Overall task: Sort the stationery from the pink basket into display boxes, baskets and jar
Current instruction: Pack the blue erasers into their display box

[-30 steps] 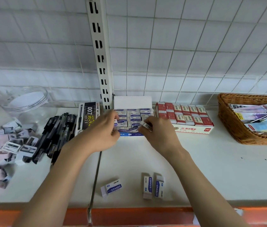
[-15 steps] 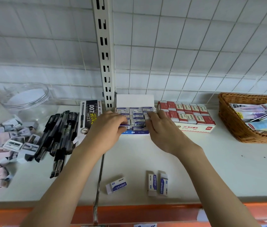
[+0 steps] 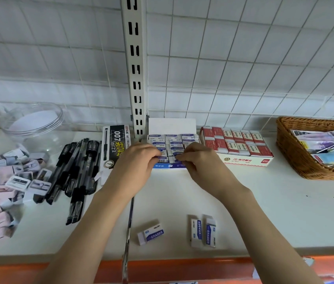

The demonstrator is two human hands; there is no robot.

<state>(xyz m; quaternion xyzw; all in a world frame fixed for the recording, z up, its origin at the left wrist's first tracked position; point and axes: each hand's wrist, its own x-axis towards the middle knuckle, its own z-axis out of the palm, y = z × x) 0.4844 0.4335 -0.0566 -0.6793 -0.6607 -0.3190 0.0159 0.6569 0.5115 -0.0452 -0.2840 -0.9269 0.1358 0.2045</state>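
A blue-and-white eraser display box (image 3: pixel 169 166) stands at the back of the shelf, its lid flap up and rows of white erasers inside. Both hands are at its front row. My left hand (image 3: pixel 139 162) curls its fingers on a front-row eraser (image 3: pixel 162 158). My right hand (image 3: pixel 200 163) pinches the neighbouring eraser (image 3: pixel 173 158) between thumb and forefinger. Three loose erasers lie near the shelf's front edge: one (image 3: pixel 150 234) lies tilted, and a pair (image 3: pixel 196 232) (image 3: pixel 210 235) lies side by side. The pink basket is out of view.
A red 2B eraser box (image 3: pixel 244 160) sits right of the blue one, a wicker basket (image 3: pixel 297 160) of packets at far right. On the left are a black pen box (image 3: pixel 113 148), loose black pens (image 3: pixel 75 171), a clear jar (image 3: pixel 32 121) and a sharpener pile (image 3: pixel 4 181). An upright rail (image 3: pixel 135 68) rises behind.
My right hand brought its eraser from above the box down into the front row. Both hands drew together at the box's front. The loose erasers have not moved.
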